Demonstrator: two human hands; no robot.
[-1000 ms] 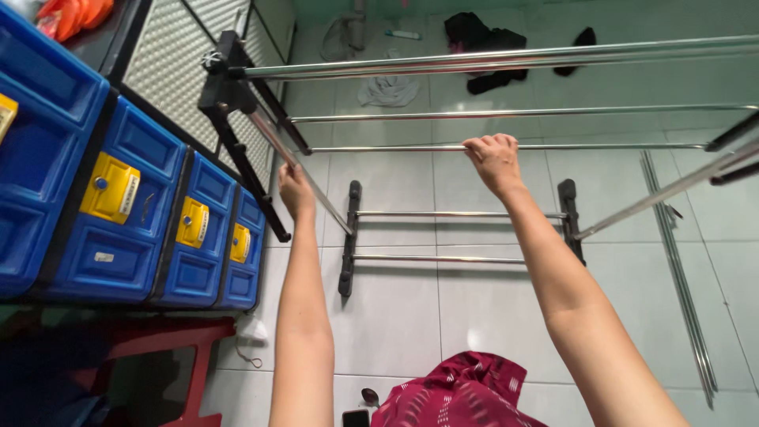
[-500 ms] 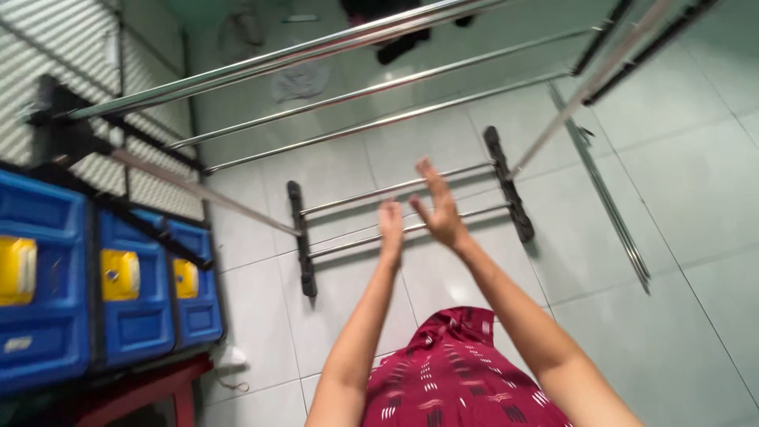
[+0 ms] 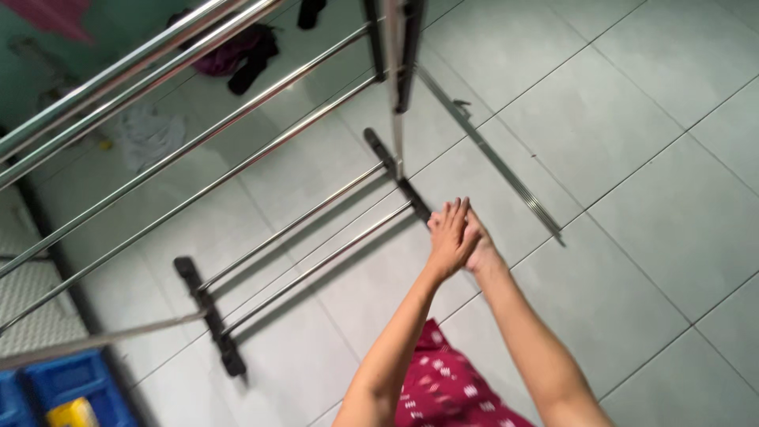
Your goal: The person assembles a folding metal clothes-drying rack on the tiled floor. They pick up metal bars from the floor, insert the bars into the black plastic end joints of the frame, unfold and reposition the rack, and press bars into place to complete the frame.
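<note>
Overhead, both hands are pressed together palm to palm, the left hand [image 3: 451,237] in front and the right hand [image 3: 477,247] mostly hidden behind it. The fingers [image 3: 452,215] of each hand lie straight and close together, clamped on nothing; no object sits between the palms as far as the view shows.

Just beyond the fingertips stands the foot of a metal drying rack [image 3: 237,170]. The nearer black foot bar [image 3: 399,178] runs up and away from the fingertips, almost touching them in the view. Two thin steel floor rails [image 3: 316,265] stretch leftward from it to the second black foot bar [image 3: 209,316], well apart from the fingers. Higher and to the left of the fingers, I count about four long steel hanging rails crossing the view on a slant, and one upright post [image 3: 395,79] rises straight above the fingertips, standing between the camera and the floor.

To the right of the fingers, a loose metal strip [image 3: 490,154] lies on the pale tiled floor [image 3: 632,158]. Far above and left of the fingers, dark clothes [image 3: 237,51] lie in a heap on the floor, with a pale cloth [image 3: 150,134] nearer the left. Below the wrists, a dark red patterned garment [image 3: 443,387] shows between the two forearms. At the lower left corner, far from the fingers, sits one blue crate [image 3: 63,387] with a yellow item [image 3: 75,413] on it.
</note>
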